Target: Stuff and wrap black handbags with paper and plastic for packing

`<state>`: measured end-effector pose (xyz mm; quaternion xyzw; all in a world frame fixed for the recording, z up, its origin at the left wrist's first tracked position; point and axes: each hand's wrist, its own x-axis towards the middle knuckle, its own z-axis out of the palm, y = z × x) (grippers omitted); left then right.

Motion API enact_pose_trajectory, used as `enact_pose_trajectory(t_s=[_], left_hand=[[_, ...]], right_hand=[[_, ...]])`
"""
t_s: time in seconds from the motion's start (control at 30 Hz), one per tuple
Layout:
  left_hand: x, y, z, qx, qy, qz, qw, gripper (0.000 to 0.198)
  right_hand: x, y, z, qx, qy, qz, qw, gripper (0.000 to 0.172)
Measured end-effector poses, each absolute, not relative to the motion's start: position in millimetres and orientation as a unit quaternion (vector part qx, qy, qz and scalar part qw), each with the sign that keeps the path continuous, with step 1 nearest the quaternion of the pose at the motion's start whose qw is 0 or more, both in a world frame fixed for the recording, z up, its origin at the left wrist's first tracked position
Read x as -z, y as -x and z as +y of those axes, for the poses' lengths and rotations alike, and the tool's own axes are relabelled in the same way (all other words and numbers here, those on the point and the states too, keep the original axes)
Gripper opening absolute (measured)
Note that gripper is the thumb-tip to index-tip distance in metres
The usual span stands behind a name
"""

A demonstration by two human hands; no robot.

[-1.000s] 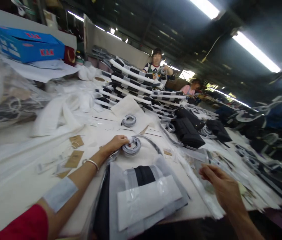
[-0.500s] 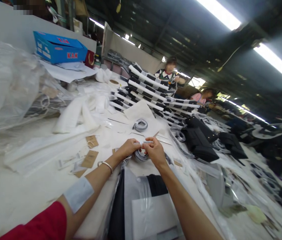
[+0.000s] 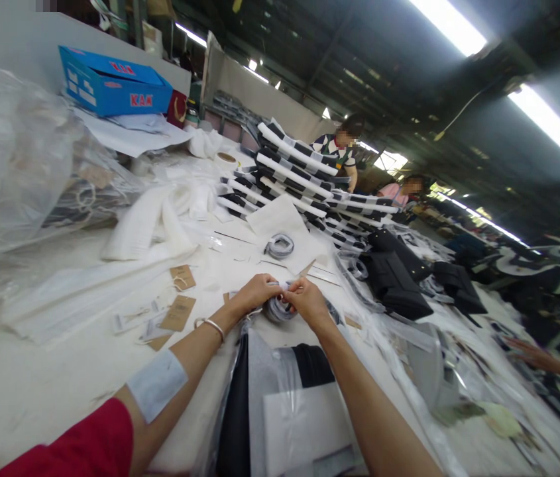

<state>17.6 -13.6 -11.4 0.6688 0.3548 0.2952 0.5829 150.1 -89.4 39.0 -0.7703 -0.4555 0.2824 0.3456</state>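
My left hand (image 3: 256, 291) and my right hand (image 3: 306, 299) meet over a grey coiled roll of strip (image 3: 278, 309) on the white table (image 3: 51, 371). Both hands are closed, pinching the roll's top between fingers and thumbs. The left wrist wears a silver bangle and the forearm a pale patch. Just below the hands lies a folded black-and-grey garment in a clear plastic bag (image 3: 289, 404). A second grey roll (image 3: 279, 246) rests farther back on a white sheet.
Brown paper tags (image 3: 179, 311) lie left of my hands. Stacked black-and-white striped garments (image 3: 299, 179) stand behind, black bags (image 3: 393, 281) at right. A blue box (image 3: 111, 89) and plastic-wrapped goods (image 3: 16, 172) sit at left. Two people work at the far end; another person's hand (image 3: 533, 351) reaches in at right.
My right hand came in from the right and joined the left on the grey roll. In the last half second both hands closed tighter on it. The view shifted left.
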Motion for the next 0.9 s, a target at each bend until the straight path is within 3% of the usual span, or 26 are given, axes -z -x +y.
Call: enact_pose_trajectory(t_s=[0.23,0.67,0.9], left_hand=[[14,-18,-12,-0.288,-0.684,0.355,0.568,0.025],[12,-16,-11,-0.279,-0.700,0.326,0.571,0.028],[7,-13,-11,-0.277,-0.710,0.304,0.572,0.027]], right_hand=[[-37,-149,-92,-0.254,0.782,-0.471,0.320,0.015],[-51,-148,-94,-0.023,0.818,-0.564,0.114,0.021],[-57,-148,-97,0.063,0.761,-0.645,0.020,0.020]])
